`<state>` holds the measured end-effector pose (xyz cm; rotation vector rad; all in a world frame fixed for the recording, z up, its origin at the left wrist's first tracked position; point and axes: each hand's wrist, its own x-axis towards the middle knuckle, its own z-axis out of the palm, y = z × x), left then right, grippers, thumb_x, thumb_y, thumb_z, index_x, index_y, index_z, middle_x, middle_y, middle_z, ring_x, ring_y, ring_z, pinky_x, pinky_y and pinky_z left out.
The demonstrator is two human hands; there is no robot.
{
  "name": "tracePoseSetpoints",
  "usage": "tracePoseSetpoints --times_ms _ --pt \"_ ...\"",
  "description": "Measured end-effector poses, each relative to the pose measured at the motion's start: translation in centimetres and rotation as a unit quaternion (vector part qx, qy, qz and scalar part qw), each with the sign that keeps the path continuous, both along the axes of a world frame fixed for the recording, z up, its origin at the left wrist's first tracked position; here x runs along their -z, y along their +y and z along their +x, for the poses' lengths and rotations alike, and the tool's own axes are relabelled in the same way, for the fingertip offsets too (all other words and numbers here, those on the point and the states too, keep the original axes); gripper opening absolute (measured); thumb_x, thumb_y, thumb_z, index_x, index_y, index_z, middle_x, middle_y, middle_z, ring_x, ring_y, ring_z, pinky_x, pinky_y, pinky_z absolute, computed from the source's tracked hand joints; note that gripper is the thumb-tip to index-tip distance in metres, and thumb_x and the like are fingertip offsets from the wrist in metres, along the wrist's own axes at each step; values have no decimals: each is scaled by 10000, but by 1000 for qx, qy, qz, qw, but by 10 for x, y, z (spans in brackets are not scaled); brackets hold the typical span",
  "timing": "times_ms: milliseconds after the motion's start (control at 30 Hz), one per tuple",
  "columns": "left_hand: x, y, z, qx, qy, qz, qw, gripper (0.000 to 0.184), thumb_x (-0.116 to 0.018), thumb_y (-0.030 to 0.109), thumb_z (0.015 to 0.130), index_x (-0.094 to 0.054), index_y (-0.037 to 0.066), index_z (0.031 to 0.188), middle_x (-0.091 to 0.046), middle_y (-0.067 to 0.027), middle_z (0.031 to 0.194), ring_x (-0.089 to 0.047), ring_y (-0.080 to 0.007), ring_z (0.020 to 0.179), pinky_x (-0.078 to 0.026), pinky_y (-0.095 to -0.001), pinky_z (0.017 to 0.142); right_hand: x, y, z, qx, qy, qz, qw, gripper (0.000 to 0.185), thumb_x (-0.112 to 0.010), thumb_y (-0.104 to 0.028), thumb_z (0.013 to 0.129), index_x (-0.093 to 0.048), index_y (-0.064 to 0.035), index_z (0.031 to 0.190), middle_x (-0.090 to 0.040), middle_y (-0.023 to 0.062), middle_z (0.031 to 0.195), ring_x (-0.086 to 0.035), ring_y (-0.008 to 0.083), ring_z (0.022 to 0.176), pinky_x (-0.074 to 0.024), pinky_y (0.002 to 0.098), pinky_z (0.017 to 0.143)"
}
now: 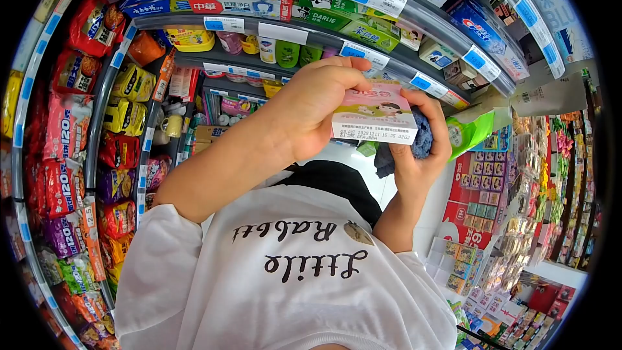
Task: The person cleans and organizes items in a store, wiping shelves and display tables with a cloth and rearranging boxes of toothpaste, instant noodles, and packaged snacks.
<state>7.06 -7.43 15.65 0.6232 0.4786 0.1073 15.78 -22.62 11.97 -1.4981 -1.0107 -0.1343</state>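
A small pink and white box (376, 111) is held up in front of the shelves, its white end panel with a printed date code facing me. My left hand (317, 107) grips the box at its left side, with the fingers curled over the far corner. On the opposite side, my right hand (424, 146) holds it between the thumb and fingers. A dark blue bundle of fabric or knit (422, 135) is tucked within my right hand, partly hidden by the box and fingers. Just beyond that hand appears a bright green package (472, 133).
Curved shelves ahead hold toothpaste boxes (236, 6) and bottles (287, 53), with price tags along their edges. Snack packets (124, 116) fill racks at left. At right stand a red display (461, 188) and more goods above a pale floor (424, 236).
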Motion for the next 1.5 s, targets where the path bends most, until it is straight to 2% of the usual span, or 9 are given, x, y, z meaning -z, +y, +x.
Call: tracePoseSetpoints --times_ms 333,533,633,800,933,1033,1133,1233,1500 --pt "-1 1 3 -3 8 -1 1000 311 -586 -3 821 -495 13 1117 -580 -147 1030 -635 -219 898 -543 -305 772 1 2 3 -2 6 -4 1000 449 -792 -117 654 -638 -3 1060 -624 89 987 -580 188 881 -442 290 832" --pt "9 9 7 26 -1 -39 999 353 -592 17 824 -483 7 1160 -570 -157 1090 -615 -229 966 -517 -329 830 6 0 6 -4 36 -3 999 440 -782 -92 652 -641 -7 1060 -618 87 952 -575 185 863 -441 287 816" --pt "15 14 7 52 -15 -11 998 410 -589 35 831 -462 -2 1219 -557 -159 1146 -596 -237 1017 -494 -339 872 9 -4 11 0 52 -8 999 430 -769 -66 656 -645 -12 1064 -613 79 929 -572 180 854 -440 284 809" --pt "35 17 28 45 -66 209 975 476 -597 6 842 -434 -1 1289 -562 -121 1182 -579 -195 1083 -485 -327 924 14 -20 23 74 76 -52 993 357 -734 -30 710 -648 -14 1056 -606 66 906 -568 155 844 -443 264 794" --pt "50 12 68 7 -196 429 882 442 -594 -54 845 -476 12 1266 -562 -105 1217 -599 -175 1065 -511 -269 882 23 -35 32 135 110 -52 983 279 -711 -42 771 -652 -16 1042 -600 57 892 -563 131 845 -443 247 776" --pt "64 4 110 -59 -209 583 783 323 -643 -29 815 -615 35 1131 -666 -71 1086 -635 -153 979 -504 -289 849 25 -39 32 152 124 -54 979 259 -707 -57 779 -653 -19 1030 -600 54 883 -563 132 836 -442 248 769" --pt "74 3 143 -167 -262 732 606 276 -696 11 774 -674 75 1041 -704 -48 981 -659 -177 858 -486 -314 799 25 -42 27 150 134 -64 977 254 -708 -68 778 -653 -19 1020 -603 59 882 -566 138 831 -443 252 766" --pt "88 13 170 -218 -308 762 527 280 -720 46 751 -689 111 1022 -704 -32 957 -651 -210 783 -466 -324 762 25 -45 24 148 132 -73 977 256 -712 -75 772 -653 -17 1015 -605 67 884 -571 147 828 -446 259 761" --pt "94 20 175 -252 -354 760 483 230 -725 72 762 -680 109 984 -701 -29 946 -660 -201 835 -476 -329 753 35 -45 24 142 129 -68 979 258 -715 -63 762 -651 -10 1006 -613 80 886 -580 160 831 -450 267 761"
